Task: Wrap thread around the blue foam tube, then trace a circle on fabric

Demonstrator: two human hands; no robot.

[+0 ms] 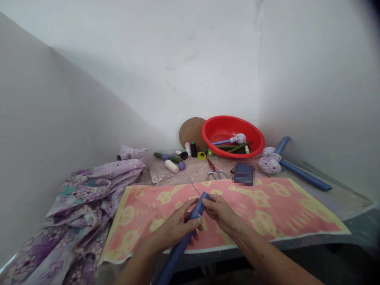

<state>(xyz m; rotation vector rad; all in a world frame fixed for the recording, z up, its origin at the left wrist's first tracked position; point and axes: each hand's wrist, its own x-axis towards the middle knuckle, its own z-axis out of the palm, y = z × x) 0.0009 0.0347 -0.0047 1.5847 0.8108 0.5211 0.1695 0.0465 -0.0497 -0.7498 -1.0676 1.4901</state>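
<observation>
We keep the long blue cloth tube (179,246) steady, our left hand (175,226) and right hand (221,211) clamped close around it, the thin metal needle (191,182) running straight from its tip.

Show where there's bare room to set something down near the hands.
Free: the patterned pink cloth right of the right hand, and the table strip between that cloth and the blue tube. Crowded: around the red basin, with thread spools and scissors.
</observation>
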